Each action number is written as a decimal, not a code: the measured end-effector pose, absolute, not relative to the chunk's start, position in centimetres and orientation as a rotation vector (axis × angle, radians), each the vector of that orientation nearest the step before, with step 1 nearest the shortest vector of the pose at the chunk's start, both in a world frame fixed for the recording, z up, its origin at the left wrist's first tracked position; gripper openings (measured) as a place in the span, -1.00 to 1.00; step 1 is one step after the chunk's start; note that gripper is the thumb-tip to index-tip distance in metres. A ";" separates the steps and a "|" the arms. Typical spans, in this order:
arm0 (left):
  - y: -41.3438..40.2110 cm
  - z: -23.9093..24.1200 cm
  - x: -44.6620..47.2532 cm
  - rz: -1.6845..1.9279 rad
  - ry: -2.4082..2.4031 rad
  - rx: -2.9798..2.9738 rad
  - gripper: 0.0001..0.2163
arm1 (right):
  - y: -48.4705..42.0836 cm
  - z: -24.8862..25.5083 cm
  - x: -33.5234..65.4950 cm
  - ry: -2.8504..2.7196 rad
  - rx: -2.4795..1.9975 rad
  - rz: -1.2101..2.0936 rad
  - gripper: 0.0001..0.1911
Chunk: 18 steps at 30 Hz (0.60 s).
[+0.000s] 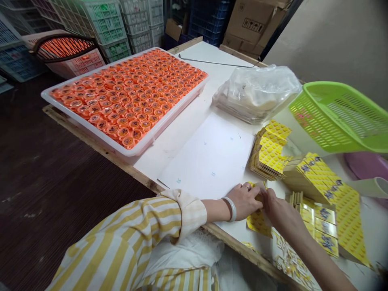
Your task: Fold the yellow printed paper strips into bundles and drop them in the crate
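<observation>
At the front of the white table, both hands are closed on a yellow printed card [258,224]. My left hand [246,202], with a ring and a pale bangle, presses its fingers on the card's left side. My right hand [277,207] pinches the card's upper part close beside the left fingertips; what lies under the fingertips is partly hidden. Just beyond the hands stands a stack of yellow printed cards [271,147]. To the right of my right hand are small yellow packs [326,228] and a larger yellow patterned stack [348,210]. Small paper scraps [289,258] lie below my right wrist.
A white tray [139,150] full of orange round-topped pieces [130,97] stands at left. A white sheet [209,157] lies mid-table, with a see-through plastic bag [257,93] behind it. A green basket [339,117] stands at right. Crates [103,24] and cardboard boxes [251,24] are stacked behind.
</observation>
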State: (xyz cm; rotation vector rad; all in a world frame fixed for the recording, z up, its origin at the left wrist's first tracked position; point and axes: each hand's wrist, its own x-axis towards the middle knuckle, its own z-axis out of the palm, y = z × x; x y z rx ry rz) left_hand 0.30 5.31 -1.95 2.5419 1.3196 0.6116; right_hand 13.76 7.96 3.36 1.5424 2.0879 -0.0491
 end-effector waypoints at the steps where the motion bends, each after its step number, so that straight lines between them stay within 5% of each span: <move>1: 5.3 -1.9 0.3 0.616 1.321 2.533 -0.81 | 7.8 3.3 13.7 2.089 1.548 -0.039 -0.84; 7: 5.4 -1.9 0.3 0.619 1.329 2.549 -0.79 | 5.9 2.8 14.2 2.202 1.905 -0.167 -0.67; 13: 5.3 -1.8 0.2 0.579 1.326 2.556 -0.81 | 1.3 1.4 15.8 2.150 2.796 -1.236 -0.06; 15: 5.2 -1.7 0.2 0.564 1.320 2.559 -0.81 | -0.4 0.9 15.8 2.054 2.946 -1.295 -0.16; 18: 4.9 -1.6 0.1 0.521 1.334 2.577 -0.78 | -1.9 0.7 15.2 2.131 2.909 -0.828 -0.53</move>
